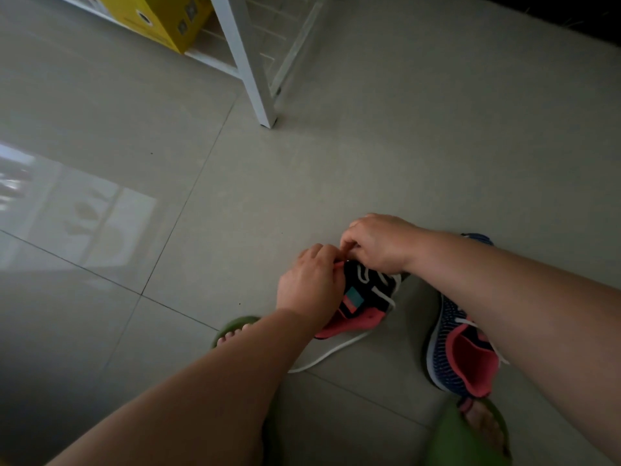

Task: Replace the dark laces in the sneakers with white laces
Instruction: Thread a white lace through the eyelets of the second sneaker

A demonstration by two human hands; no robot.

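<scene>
- Near sneaker (364, 297) on the tiled floor (235, 196), at about 5 o'clock from frame centre; dark knit upper, coral lining, white lace (336, 349) already crossing several eyelets.
- Left hand (311, 284) at the sneaker's 9 o'clock side, fingers curled and seemingly pinching a lace end near the toe-side eyelets; exact contact hidden.
- Right hand (378, 243) at its 12 o'clock, fingers bent tight, pinching at the same spot; cannot tell which strand.
- Loose white tail trailing across the floor toward 7 o'clock.
- Second sneaker (453, 351) at 3 o'clock, partly under the right forearm, white lace visible.
- Probably limp, light, easily twisted lace; best pinched at the stiff tip for threading, shoe steadied by its soft, yielding upper.
- Green slippers (467, 435) at 6 o'clock; white rack leg (250, 68) and yellow box (161, 18) at 12 o'clock.
</scene>
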